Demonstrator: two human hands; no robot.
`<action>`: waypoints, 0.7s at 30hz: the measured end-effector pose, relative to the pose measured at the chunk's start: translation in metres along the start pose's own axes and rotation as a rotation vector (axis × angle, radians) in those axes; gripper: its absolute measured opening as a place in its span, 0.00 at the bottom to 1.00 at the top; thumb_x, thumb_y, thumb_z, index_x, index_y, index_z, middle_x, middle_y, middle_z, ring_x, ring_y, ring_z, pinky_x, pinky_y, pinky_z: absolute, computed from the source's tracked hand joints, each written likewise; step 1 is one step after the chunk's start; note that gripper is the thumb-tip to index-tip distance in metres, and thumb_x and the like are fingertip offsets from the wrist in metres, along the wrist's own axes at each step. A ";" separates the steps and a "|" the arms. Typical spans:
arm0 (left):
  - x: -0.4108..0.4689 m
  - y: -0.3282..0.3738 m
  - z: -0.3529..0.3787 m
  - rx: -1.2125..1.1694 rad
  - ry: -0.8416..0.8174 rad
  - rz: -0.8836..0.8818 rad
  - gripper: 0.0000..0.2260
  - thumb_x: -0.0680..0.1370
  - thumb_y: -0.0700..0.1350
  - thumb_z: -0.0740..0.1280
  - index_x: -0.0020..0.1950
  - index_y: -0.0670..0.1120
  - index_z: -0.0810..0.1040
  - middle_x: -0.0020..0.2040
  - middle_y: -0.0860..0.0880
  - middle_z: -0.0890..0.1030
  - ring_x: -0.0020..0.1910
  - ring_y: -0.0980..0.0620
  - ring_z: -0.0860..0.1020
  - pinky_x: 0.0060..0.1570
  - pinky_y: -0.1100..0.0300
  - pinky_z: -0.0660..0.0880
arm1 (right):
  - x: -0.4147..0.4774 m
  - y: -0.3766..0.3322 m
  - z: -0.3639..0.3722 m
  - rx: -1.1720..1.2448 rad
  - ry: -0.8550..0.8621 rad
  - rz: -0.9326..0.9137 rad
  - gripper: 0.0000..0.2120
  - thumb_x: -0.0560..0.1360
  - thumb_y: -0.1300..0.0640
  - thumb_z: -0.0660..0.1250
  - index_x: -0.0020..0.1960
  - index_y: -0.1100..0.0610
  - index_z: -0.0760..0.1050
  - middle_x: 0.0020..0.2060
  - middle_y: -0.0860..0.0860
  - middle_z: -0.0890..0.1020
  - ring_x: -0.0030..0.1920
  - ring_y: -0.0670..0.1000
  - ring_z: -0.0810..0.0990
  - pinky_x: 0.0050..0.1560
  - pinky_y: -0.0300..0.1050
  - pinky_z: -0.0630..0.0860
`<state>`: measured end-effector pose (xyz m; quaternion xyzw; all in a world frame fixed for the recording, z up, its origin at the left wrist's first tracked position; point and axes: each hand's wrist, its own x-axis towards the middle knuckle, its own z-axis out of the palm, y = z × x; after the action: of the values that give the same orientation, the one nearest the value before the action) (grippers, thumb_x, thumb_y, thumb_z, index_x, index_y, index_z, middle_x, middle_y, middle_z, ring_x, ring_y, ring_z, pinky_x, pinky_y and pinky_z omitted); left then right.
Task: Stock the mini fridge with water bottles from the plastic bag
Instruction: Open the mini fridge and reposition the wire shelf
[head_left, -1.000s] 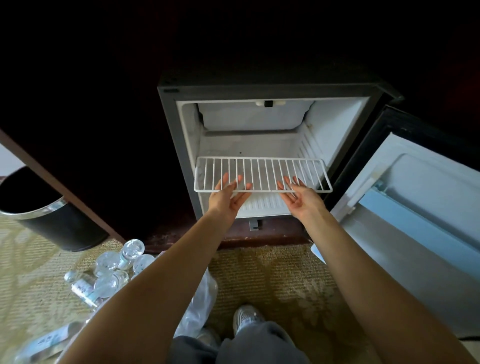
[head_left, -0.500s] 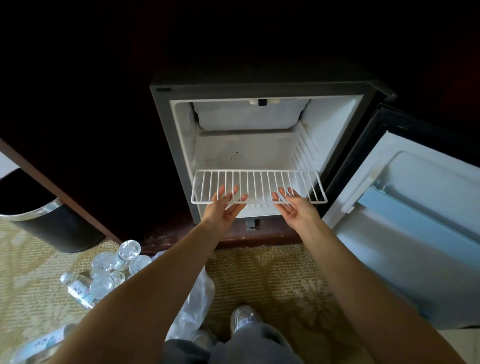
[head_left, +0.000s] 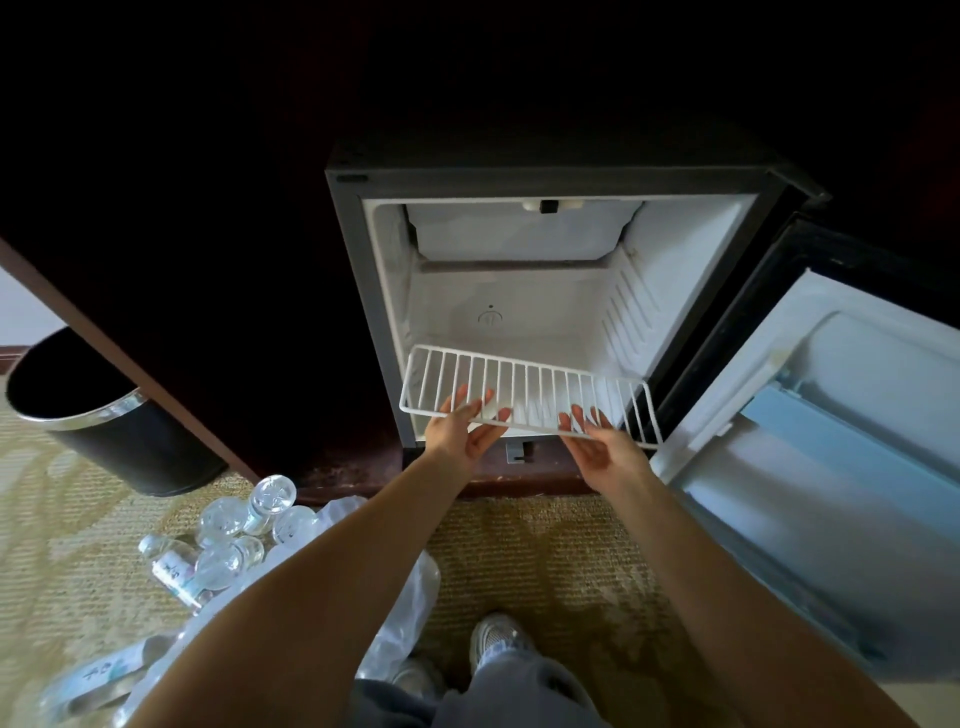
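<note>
plastic bag (head_left: 411, 597) partly behind left forearm (head_left: 311, 597)

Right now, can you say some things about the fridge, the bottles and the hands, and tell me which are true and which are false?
1. The fridge has its door open. True.
2. Water bottles stand inside the fridge. False: they lie on the carpet by the plastic bag.
3. The left hand and right hand both touch the wire shelf. True.
4. The wire shelf sits level. False: it is tilted, its right end lower in the picture.
5. The black bin is right of the fridge. False: it is left.
</note>
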<state>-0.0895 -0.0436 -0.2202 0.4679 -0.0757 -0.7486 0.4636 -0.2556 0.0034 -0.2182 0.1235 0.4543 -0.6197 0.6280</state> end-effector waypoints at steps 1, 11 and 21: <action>-0.001 0.000 0.000 0.008 -0.010 0.002 0.15 0.79 0.35 0.62 0.63 0.48 0.72 0.50 0.46 0.82 0.36 0.45 0.84 0.35 0.55 0.82 | 0.000 0.000 -0.002 0.008 -0.005 0.000 0.17 0.77 0.72 0.59 0.64 0.62 0.72 0.52 0.59 0.82 0.48 0.58 0.82 0.42 0.53 0.82; 0.006 0.003 0.004 -0.087 0.003 -0.033 0.16 0.80 0.34 0.61 0.66 0.47 0.71 0.59 0.43 0.79 0.41 0.42 0.83 0.36 0.53 0.82 | 0.021 -0.024 0.021 -0.154 -0.007 -0.029 0.09 0.79 0.72 0.57 0.50 0.61 0.71 0.61 0.61 0.78 0.48 0.59 0.81 0.56 0.54 0.77; 0.022 0.006 0.010 -0.086 -0.002 -0.014 0.19 0.79 0.34 0.61 0.68 0.46 0.70 0.55 0.43 0.80 0.46 0.41 0.81 0.35 0.53 0.82 | 0.031 -0.023 0.029 -0.113 -0.014 -0.034 0.10 0.78 0.72 0.57 0.49 0.58 0.70 0.62 0.61 0.77 0.61 0.61 0.77 0.54 0.53 0.76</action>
<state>-0.0963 -0.0669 -0.2247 0.4473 -0.0409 -0.7549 0.4780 -0.2693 -0.0430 -0.2154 0.0756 0.4861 -0.6045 0.6265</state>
